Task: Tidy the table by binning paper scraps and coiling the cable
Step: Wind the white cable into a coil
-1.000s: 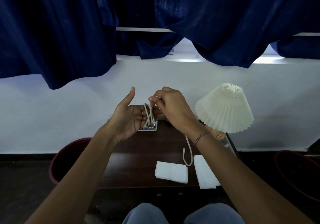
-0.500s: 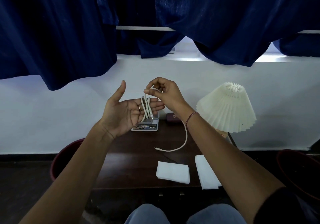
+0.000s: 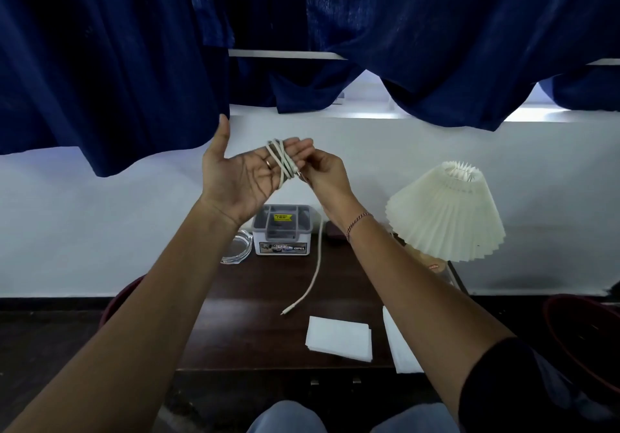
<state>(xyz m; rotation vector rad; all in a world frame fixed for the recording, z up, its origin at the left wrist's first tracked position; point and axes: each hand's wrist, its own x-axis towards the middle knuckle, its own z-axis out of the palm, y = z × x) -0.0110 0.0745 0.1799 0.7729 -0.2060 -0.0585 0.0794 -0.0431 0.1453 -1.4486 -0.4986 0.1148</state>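
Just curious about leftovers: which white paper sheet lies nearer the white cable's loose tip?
The left white square paper sheet, fully visible; the other sheet is partly hidden by the right forearm.

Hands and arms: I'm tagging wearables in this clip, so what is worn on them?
The left hand wears a slim gold-toned ring; that arm is bare to the picture's edge. The right hand shows no ring; a thin reddish bracelet circles its wrist and a black sleeve covers the upper arm.

Head cam – fwd & down, near table [image 3: 255,301].
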